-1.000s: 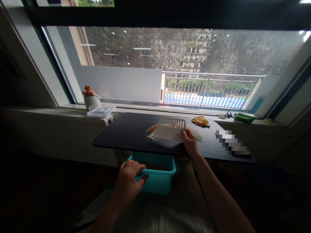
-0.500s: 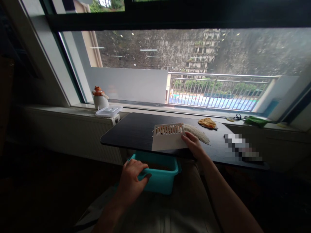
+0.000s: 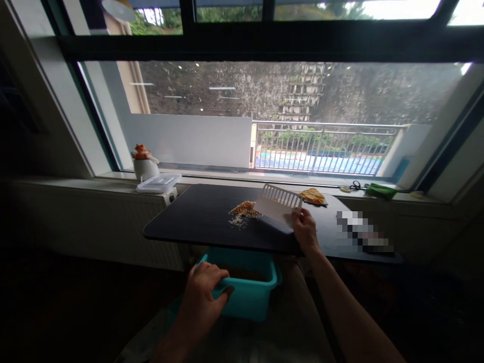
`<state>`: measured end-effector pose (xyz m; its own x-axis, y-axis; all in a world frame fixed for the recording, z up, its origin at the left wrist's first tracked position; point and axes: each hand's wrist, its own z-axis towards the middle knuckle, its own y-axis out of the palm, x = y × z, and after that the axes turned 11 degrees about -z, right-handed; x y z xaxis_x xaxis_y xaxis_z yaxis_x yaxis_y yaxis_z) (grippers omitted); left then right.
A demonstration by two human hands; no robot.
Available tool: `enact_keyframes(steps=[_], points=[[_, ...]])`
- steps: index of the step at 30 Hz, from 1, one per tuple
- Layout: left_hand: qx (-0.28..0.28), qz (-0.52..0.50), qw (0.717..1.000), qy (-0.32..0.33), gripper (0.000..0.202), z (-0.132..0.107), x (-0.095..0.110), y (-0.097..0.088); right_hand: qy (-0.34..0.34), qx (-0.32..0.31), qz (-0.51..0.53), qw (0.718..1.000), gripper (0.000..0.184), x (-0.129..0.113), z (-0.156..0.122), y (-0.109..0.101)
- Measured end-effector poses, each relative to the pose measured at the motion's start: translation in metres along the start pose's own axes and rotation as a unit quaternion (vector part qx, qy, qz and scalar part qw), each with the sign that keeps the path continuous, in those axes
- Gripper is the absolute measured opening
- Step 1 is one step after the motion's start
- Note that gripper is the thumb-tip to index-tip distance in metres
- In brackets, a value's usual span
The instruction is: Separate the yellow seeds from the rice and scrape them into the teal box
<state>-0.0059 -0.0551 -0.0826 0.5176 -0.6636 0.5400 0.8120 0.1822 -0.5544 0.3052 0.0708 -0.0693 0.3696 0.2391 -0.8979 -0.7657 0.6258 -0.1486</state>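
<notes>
My right hand grips the near right edge of a white slotted scoop, flat and rectangular with a row of slots on its far side. The scoop is tilted over the dark table. To its left lies a small pile of orange-brown kernels, with white grains scattered in front. Closed around the left rim of a turquoise plastic bin is my left hand. Brown loose material shows inside the bin, below the table's front edge.
The black tabletop has rounded corners. A folded yellow cloth lies at its back right, and a blurred-out object at the right. On the sill are scissors and a green cloth. A clear plastic box rests on the radiator.
My right hand has swung the scoop rightward and tilted it, uncovering the kernels and grains at its left; it now covers the white pile's place. My left hand stays on the bin. The view shifts slightly.
</notes>
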Motion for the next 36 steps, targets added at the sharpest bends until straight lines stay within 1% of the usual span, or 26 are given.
enact_keyframes(steps=[8,16,21,31,36], points=[[-0.006,-0.008,1.0,0.014,0.013,0.001,0.001,0.004,-0.014,-0.009,-0.025,1.0,0.043,-0.004,-0.003,0.002],[-0.012,-0.008,1.0,0.018,0.013,0.0,0.002,0.007,0.004,0.019,-0.037,0.999,0.052,-0.002,0.0,-0.011],[-0.015,-0.008,1.0,0.019,0.01,-0.001,0.003,0.008,0.009,0.015,-0.046,0.999,0.053,0.002,0.002,-0.01],[-0.019,-0.012,1.0,0.02,0.01,0.0,0.005,0.009,0.007,0.028,-0.069,0.997,0.037,0.008,0.005,-0.01],[-0.02,-0.015,1.0,0.018,0.009,0.0,0.006,0.009,0.003,0.021,-0.073,0.997,0.037,0.007,0.005,-0.01]])
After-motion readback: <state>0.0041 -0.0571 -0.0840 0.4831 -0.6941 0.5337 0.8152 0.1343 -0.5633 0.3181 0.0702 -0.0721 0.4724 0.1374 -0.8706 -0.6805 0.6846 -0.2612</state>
